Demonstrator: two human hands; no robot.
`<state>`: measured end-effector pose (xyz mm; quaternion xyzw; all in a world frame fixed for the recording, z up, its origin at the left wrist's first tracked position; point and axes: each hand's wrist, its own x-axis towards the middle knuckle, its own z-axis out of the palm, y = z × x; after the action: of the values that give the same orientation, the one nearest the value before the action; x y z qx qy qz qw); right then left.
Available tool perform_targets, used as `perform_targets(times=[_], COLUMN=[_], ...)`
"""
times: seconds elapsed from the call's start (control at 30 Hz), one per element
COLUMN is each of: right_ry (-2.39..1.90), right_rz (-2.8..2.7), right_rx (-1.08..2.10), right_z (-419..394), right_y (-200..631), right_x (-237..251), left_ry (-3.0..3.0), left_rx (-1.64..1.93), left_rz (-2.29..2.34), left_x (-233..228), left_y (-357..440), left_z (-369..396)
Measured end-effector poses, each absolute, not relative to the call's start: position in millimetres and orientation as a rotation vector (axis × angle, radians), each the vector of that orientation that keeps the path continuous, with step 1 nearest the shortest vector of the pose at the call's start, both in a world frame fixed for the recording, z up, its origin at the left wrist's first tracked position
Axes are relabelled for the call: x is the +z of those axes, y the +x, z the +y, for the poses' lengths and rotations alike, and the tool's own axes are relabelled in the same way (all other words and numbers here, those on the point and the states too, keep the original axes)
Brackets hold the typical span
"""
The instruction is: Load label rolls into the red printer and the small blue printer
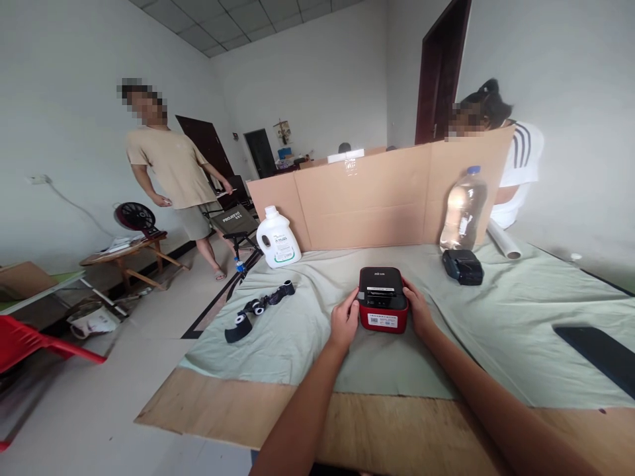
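A small red and black label printer [383, 322] sits on the pale green cloth [317, 297] in front of me. It has a black lid and a white sticker on its red front. My left hand [344, 318] presses against its left side, with fingers curled round the edge. Against the right side rests my right hand [417, 309], its fingers partly hidden behind the casing. Between them, both hands grip the printer. Left of it lies a string of dark rolls with white cores [258, 307], partly unwound.
A cardboard panel [367, 198] stands behind the printer. Around it are a white jug [278, 241], a large clear bottle [462, 215], a small black device [464, 266], a clear roll [505, 242] and a flat black object [595, 354]. Two people are beyond the table, left and right.
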<state>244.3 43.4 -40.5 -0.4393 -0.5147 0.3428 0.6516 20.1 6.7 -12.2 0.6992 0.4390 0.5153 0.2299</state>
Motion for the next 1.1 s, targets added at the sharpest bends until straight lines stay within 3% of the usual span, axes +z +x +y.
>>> perform_targets(times=[0.6,0.93,1.1], right_ry=[-1.107,-1.021,-1.107], right_rz=[-1.648,-1.628,-1.645], right_rx=[0.622,0.63,0.589], right_z=[-9.1,20.1,20.1], right_y=[241.0,183.7,186.4], right_x=[-41.1,-30.6,-25.8], left_ry=[1.643,1.502,1.571], left_rx=[1.449,1.688,1.607], left_rz=[1.143,1.101,1.216], left_x=[-8.9,7.2,5.3], left_y=[32.4,3.5,-3.6], left_z=[-2.2,26.6,26.1])
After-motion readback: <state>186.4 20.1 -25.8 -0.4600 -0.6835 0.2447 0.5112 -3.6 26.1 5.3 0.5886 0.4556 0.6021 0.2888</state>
